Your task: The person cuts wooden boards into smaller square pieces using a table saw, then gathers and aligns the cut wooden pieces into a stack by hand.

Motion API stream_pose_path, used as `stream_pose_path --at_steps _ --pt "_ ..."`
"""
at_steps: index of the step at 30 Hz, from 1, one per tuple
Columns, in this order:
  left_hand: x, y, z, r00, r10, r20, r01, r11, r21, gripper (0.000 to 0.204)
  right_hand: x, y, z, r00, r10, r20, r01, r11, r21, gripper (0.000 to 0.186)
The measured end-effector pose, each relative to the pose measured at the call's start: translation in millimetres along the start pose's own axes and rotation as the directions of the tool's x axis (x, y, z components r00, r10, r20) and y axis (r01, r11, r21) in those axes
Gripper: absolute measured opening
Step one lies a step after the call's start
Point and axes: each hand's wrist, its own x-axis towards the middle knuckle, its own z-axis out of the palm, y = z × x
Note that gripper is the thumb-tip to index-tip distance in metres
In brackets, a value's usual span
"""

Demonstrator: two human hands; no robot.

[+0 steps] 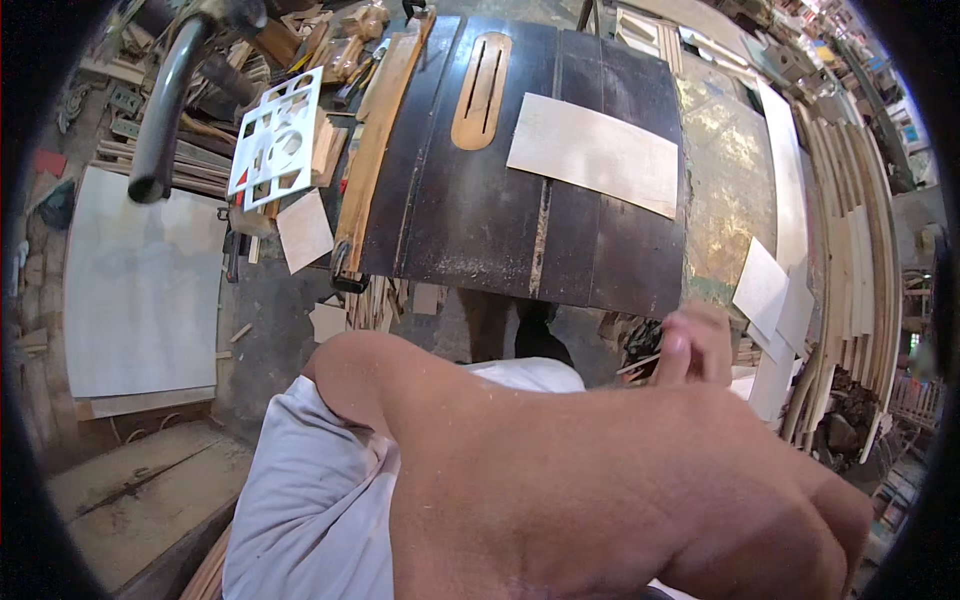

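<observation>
At the lower right my right hand (695, 345) is raised just beyond the near right corner of a dark machine table (470, 225). Its fingers curl inward with the thumb beside them, somewhat blurred. Whatever it may hold is hidden. My left hand is out of the picture. A pale rectangular plywood sheet (595, 150) lies on the table's right half. To its left, a long rounded wooden insert (482, 92) with dark slots is set in the tabletop. Down the table's left side runs a wooden fence bar (385, 140).
A white cut-out template (277, 140) and a small plywood square (305, 231) lie left of the table. A large pale panel (145, 290) stands farther left, near a grey pipe (165, 120). Plywood pieces (761, 288) and stacked boards (855, 240) line the right side.
</observation>
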Motion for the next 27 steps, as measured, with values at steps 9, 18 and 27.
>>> stream_pose_path --at_steps 9,18,27 --pt "15.1 -60.1 -229.7 0.616 -0.007 -0.788 0.713 0.43 0.553 0.034 -27.8 267.0 -48.6 0.654 0.753 -0.078 -0.75 0.631 -0.2 0.028" --pt "-63.7 -90.2 -404.6 0.317 0.646 -0.695 0.936 -0.094 0.339 0.03 -42.0 325.2 -33.0 0.639 0.759 0.127 -0.387 0.46 -0.799 0.055" --pt "-144.0 -41.9 -350.0 0.065 0.604 -0.794 0.958 0.185 0.219 0.026 -46.3 275.1 8.3 0.553 0.802 0.224 -0.503 0.536 -0.678 0.062"
